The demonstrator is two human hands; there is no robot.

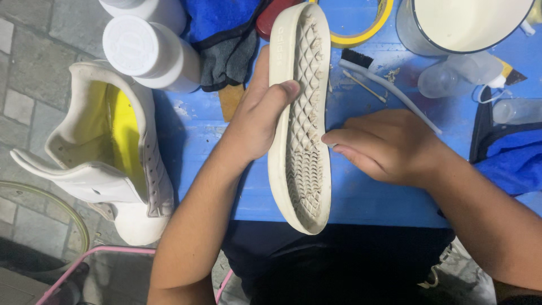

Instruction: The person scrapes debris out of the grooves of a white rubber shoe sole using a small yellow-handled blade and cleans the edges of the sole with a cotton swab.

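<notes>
Cream rubber sole (301, 121), detached from any upper, tread side up, diamond lattice packed with dirt. I read it as light, flexible along its length, stiff enough at the rim to hold by the edge; surface looks matte and grippy, not fragile. Best hold in my judgement is the side wall near the middle, where it's thickest.

Left hand (257, 116) is wrapped around the sole's left edge, thumb hooked over onto the tread, fingers hidden behind. So the sole stands tilted on edge over the blue table (367, 192), heel end hanging past the near table edge above my lap.

Right hand (389, 147) is curled, fingertips pressed to the tread's right rim about mid-length; I can't tell if something small is pinched in there.

Nearby: white shoe upper with yellow lining (107, 147) to the left, white bottle (149, 53), black-bristled brush (389, 87) beyond the right hand, white basin (463, 25), roll of yellow tape (361, 36), blue cloth (217, 17).
</notes>
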